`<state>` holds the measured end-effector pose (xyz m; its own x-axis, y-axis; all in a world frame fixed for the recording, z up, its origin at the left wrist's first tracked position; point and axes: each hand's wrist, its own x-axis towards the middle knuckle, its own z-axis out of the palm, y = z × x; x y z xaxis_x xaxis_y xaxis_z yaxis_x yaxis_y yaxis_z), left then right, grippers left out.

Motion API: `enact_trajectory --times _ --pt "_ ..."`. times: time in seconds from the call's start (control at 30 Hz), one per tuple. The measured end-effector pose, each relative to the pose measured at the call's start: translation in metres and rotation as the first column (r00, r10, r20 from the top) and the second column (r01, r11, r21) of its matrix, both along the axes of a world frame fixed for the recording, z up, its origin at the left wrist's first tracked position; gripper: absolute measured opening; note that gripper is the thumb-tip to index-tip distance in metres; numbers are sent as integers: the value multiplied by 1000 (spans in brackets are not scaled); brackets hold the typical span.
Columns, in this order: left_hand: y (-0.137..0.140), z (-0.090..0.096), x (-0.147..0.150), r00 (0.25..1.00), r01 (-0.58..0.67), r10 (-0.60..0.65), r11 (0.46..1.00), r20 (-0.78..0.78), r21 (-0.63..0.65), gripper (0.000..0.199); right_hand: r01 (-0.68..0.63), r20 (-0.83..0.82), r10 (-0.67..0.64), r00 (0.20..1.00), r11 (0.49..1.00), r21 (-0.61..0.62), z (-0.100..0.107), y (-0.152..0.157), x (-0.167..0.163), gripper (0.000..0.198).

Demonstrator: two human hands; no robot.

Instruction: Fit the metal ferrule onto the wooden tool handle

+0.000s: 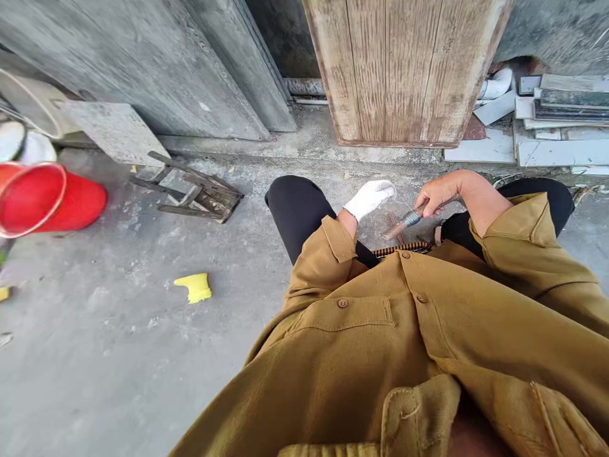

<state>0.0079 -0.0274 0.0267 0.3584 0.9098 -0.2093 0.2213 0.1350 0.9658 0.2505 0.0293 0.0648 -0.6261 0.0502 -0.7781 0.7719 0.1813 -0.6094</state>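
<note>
My left hand (370, 199) wears a white glove and is held in front of my knees with its fingers curled together. Whatever may be inside those fingers is hidden. My bare right hand (438, 193) is closed round a stick-like tool (410, 218) with a wooden look and a band of metal wire wound about it. The tool slants down towards my lap, its pale end below my left hand and apart from it. A thin reddish stick (396, 227) shows near that end. Beneath lies a black-and-yellow striped band (400, 249), partly covered by my shirt.
A wooden panel (394, 70) leans ahead of me. Stacked boards (564, 152) and a white pipe (497, 84) are at right. On the left are a small wooden stool (190, 193) on its side, a red bucket (78, 200) and a yellow piece (194, 287) on concrete.
</note>
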Motion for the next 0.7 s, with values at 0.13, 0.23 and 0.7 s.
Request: enact_trajectory --times 0.13,0.23,0.7 --pt "8 -14 0 999 -36 36 999 -37 -11 22 278 -275 -249 929 958 72 16 0 -3 36" --pt "9 -22 -2 998 60 -59 997 19 -52 21 753 -538 -598 594 649 109 20 6 -3 33" --pt "6 -12 -7 995 101 -101 995 -2 11 20 17 210 -107 972 920 392 -3 12 -2 18"
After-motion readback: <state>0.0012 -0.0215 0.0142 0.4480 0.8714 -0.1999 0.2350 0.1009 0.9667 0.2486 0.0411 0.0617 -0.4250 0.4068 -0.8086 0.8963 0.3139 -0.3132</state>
